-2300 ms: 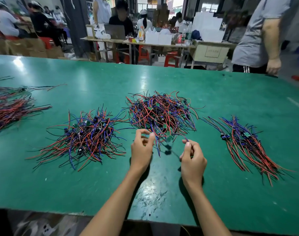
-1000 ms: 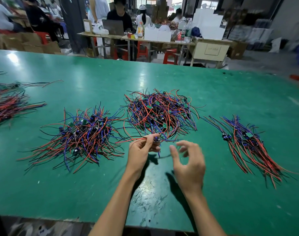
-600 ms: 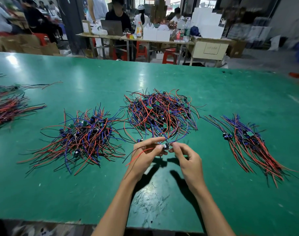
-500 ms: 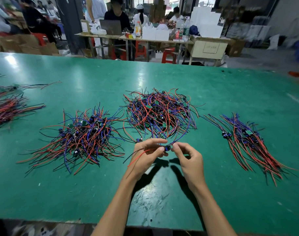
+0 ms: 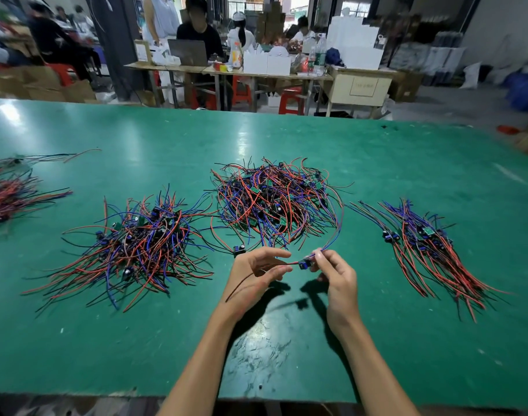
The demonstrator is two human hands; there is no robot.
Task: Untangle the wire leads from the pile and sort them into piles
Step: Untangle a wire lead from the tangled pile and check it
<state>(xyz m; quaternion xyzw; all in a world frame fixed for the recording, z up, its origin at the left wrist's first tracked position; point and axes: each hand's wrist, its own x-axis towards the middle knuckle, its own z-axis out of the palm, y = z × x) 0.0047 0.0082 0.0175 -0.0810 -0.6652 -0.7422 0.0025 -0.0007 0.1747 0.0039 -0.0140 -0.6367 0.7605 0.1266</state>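
Red-blue lead (image 5: 305,263) at lower centre, pinched by right hand (image 5: 336,276) at its blue part; left hand (image 5: 255,273) grips its red wires. Tangled pile (image 5: 276,202) just above; sorted piles (image 5: 136,244) left, (image 5: 428,250) right, green surface (image 5: 407,355).

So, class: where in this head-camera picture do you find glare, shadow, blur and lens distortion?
Head view: glare streaks the green table; both hands cast dark shadows toward the viewer; the background people are blurred; the table's far edge bows, a wide-angle effect.

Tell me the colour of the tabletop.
Green: the tabletop shows best in the head view.
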